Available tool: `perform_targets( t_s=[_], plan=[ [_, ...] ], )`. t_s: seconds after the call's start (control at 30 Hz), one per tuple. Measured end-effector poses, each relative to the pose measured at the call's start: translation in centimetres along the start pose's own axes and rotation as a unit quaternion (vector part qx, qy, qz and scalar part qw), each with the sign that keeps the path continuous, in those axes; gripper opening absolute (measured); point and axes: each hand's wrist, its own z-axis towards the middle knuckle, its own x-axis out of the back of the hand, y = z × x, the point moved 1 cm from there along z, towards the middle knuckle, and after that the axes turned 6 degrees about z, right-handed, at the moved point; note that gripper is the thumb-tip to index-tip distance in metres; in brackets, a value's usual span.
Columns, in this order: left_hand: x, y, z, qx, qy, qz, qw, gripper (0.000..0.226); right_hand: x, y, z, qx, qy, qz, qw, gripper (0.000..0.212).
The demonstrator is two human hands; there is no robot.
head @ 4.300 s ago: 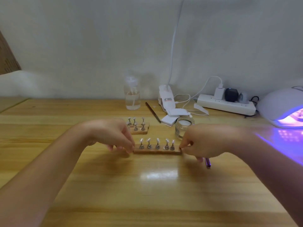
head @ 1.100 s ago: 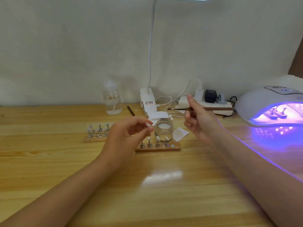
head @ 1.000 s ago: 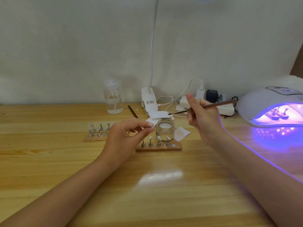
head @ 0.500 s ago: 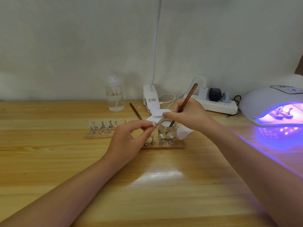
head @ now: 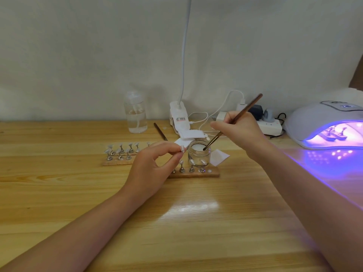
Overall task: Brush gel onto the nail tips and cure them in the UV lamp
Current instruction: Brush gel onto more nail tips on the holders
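- Far left of the group: a wooden holder strip (head: 117, 162) lies flat on the tabletop (head: 59, 193); it carries two rows of small metal stands topped with pale nail tips.
- Behind it, near the wall: a clear pump bottle (head: 135, 114) stands upright.
- Left hand (head: 151, 169): raised above the tabletop, thumb and forefinger pressed together, pinching one nail tip (head: 182, 148); the other fingers are loosely curled beneath.
- Partly hidden by the left hand: a second wooden strip (head: 196, 173), with stands and nail tips in a single row.
- Just behind this strip: an open glass gel jar (head: 198, 155), upright.
- A spare brush (head: 160, 131) lies on the tabletop behind the jar, beside a white clip-lamp base (head: 179, 118) and white pads (head: 192, 134).
- Right hand (head: 241, 132): fingers curled round the gel brush (head: 233, 121), pinching its shaft; the brush is tilted, its tip inside the jar mouth.
- Behind the right hand: a white power strip (head: 271, 128).
- Far right: the UV lamp (head: 322, 122), lit purple; another strip of stands sits inside its opening.
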Motion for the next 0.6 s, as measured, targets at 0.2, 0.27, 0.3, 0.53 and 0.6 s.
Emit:
perform_targets(
  t_s=[0.2, 0.27, 0.3, 0.53, 0.6],
  plan=[
    [0.0, 0.1, -0.1, 0.004, 0.000, 0.008, 1.000, 0.017, 0.5, 0.4, 0.0, -0.040, 0.012, 0.031, 0.999, 0.036],
    [0.0, 0.0, -0.1, 0.004, 0.002, 0.010, 1.000, 0.017, 0.7, 0.5, 0.1, -0.047, 0.023, 0.036, 0.998, 0.037],
    [0.0, 0.0, -0.1, 0.005, 0.003, 0.010, 1.000, 0.017, 0.8, 0.5, 0.1, -0.050, 0.029, 0.039, 0.998, 0.038],
    [0.0, 0.1, -0.1, 0.012, 0.004, 0.011, 1.000, 0.016, 1.4, 0.5, 0.2, -0.072, 0.072, 0.062, 0.993, 0.036],
    [0.0, 0.1, -0.1, 0.013, 0.003, 0.010, 1.000, 0.019, 1.2, 0.5, 0.2, -0.076, 0.074, 0.074, 0.992, 0.035]
  ],
)
